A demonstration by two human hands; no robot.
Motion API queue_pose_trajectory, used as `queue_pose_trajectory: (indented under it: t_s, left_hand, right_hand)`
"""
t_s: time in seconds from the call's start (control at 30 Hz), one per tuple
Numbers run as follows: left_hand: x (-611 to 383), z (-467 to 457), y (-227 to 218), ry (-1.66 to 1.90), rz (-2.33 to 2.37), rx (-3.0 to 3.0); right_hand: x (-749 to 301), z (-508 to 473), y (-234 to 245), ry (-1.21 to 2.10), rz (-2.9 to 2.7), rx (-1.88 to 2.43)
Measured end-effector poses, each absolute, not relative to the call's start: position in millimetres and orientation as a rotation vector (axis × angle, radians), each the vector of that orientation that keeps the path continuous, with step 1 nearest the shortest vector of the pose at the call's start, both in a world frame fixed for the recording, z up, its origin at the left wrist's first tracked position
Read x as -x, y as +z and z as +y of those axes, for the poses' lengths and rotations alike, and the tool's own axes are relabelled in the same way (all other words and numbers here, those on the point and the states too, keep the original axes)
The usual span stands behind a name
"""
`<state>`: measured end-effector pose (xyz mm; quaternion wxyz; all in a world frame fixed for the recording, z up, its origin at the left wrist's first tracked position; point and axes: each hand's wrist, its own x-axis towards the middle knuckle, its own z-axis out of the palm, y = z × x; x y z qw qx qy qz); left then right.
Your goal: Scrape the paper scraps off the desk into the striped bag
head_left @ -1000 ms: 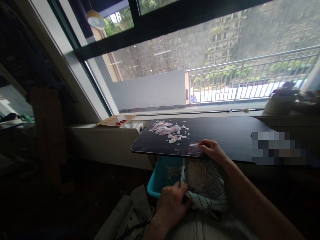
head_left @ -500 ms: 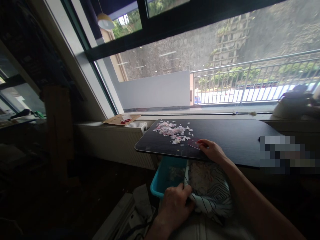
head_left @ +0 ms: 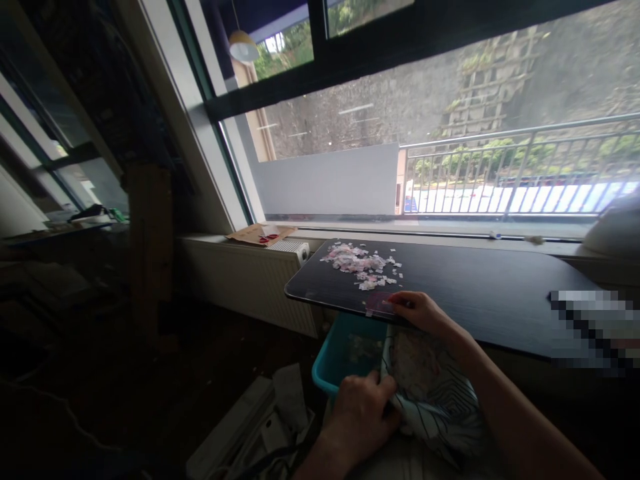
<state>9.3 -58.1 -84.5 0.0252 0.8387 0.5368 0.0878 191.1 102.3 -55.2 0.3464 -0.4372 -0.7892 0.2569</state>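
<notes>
The big window [head_left: 450,133] is filling the far wall, with a stone wall and a metal railing [head_left: 525,167] showing outside and daylight falling in while the room itself is sitting in deep shade; a white radiator [head_left: 240,280] is running under the sill, and a scrap of cardboard [head_left: 253,233] is lying on top of it; the dark wood-grain table [head_left: 475,287] is standing against the sill, its near edge overhanging the person's lap; below that edge a blue plastic tub [head_left: 340,353] is sitting on the floor, seemingly there to take whatever misses; a patterned cloth [head_left: 440,407] is lying across the lap with its opening just under the table lip, already holding pale bits; the left hand [head_left: 363,417] is gripping the cloth's rim with fingers closed tight, probably to hold the mouth open and taut; the right hand [head_left: 425,313] is resting at the table edge, fingers close together and lying on a translucent pink card [head_left: 380,305], though I cannot tell whether the thumb is pinching it from beneath; the pile of pink and white paper scraps [head_left: 360,261] is lying near the far left corner, just beyond the card, with stray pieces trailing toward it.
</notes>
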Motion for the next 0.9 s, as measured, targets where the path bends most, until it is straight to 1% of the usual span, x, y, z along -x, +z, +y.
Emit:
queue_pose_trajectory:
  t_s: [0.17,0.33,0.5,0.6,0.8,0.9]
  left_hand:
    - [-9,-57,-88,0.264,1.663,-2.565]
    - [-11,-53,-87,0.12,1.652,-2.516]
    - [-11,-52,-86,0.152,1.671,-2.501]
    - [-11,-53,-88,0.151,1.669,-2.495]
    - [-10,-52,-96,0.173,1.655,-2.528]
    - [-10,-51,-95,0.164,1.656,-2.526]
  right_hand:
    - [-193,98,-54,0.765,-2.072,1.055]
    - [-194,97,-56,0.768,-2.095,1.041]
    - [-195,96,-56,0.819,-2.048,1.055]
    - [-195,98,-59,0.789,-2.026,1.092]
    - [-196,105,-71,0.611,-1.842,1.235]
    - [-197,102,-68,0.635,-1.912,1.21]
